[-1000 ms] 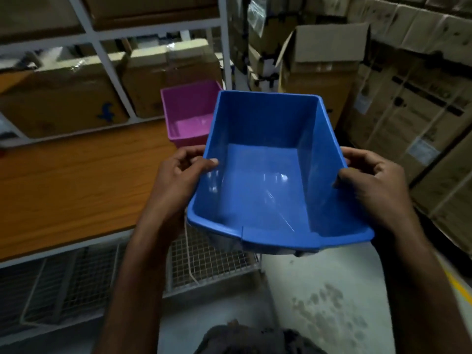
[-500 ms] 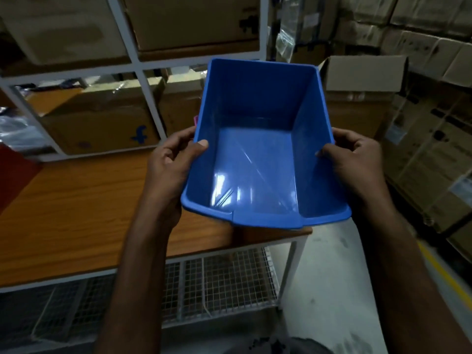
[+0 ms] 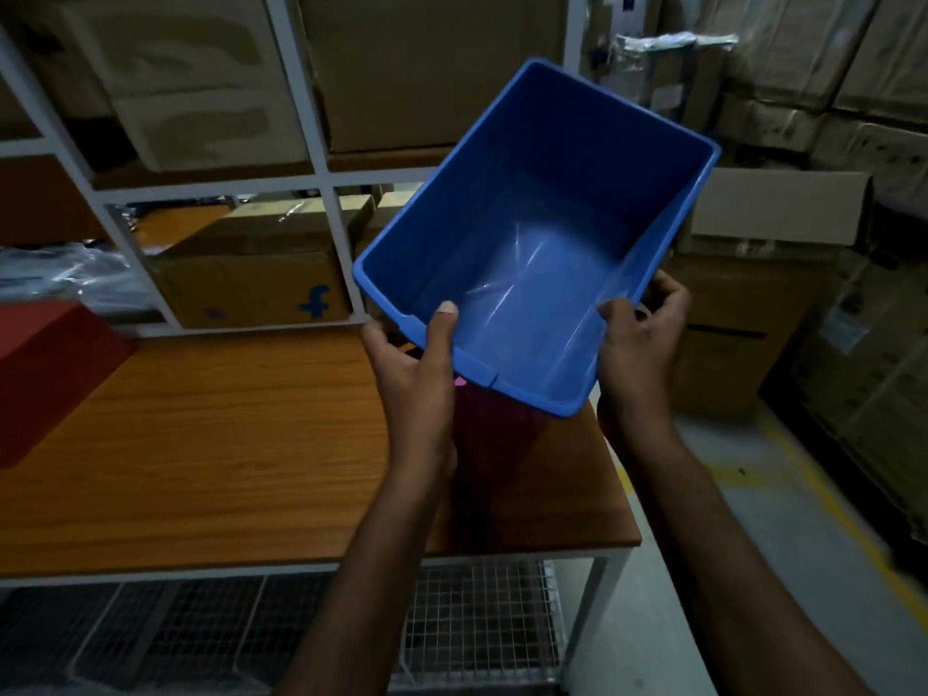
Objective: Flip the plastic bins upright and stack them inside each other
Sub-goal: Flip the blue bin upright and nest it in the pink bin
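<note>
One blue bin (image 3: 527, 233), left hand (image 3: 417, 364) and right hand (image 3: 635, 344) each grasping its near rim, above right edge of the table (image 3: 226, 444), one pink bin (image 3: 497, 434) under it, blue bin turned rightward since before.

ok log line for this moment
holding: blue rectangular plastic bin, upright, tilted | left hand: grips near rim | right hand: grips side wall | below: magenta plastic bin, mostly hidden
</note>
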The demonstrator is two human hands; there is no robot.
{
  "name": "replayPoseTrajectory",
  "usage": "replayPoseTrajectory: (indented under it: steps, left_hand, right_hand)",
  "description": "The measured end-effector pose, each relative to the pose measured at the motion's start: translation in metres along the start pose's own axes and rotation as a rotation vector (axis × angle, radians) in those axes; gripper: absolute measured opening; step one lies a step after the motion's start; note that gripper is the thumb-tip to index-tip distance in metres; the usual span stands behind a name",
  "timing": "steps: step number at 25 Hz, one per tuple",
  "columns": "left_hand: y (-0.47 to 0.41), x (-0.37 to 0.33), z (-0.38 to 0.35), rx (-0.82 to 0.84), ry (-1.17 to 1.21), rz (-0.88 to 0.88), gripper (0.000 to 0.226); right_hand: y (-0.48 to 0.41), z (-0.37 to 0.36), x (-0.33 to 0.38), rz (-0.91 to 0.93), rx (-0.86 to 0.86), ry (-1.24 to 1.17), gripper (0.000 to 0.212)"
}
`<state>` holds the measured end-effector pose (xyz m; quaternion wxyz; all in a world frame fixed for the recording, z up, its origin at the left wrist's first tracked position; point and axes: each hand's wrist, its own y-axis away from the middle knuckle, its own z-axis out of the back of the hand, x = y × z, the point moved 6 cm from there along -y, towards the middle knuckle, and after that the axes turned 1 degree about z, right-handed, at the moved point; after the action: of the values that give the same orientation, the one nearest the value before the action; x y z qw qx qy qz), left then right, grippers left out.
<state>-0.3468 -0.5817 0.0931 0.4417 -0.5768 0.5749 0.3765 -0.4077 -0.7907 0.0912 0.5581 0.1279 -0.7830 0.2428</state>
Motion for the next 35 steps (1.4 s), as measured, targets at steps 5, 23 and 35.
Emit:
replayPoseTrajectory:
  steps: [5,23,35]
  left_hand:
    - [-0.011,-0.023,-0.006,-0.093,-0.068,-0.304,0.029]
    - [-0.022,-0.062,0.006,-0.322,-0.629,-0.888,0.053]
    - [-0.069,-0.015,-0.011,0.013,-0.36,-0.515,0.043]
  right_hand:
    - [-0.02,0.008,0.027,0.383,-0.104,0.422,0.076]
    - [-0.084,-0.064,0.113,1.143,-0.063,1.013,0.017]
    - [-0.122,-0.06,0.05,0.348,0.036,0.536,0.022]
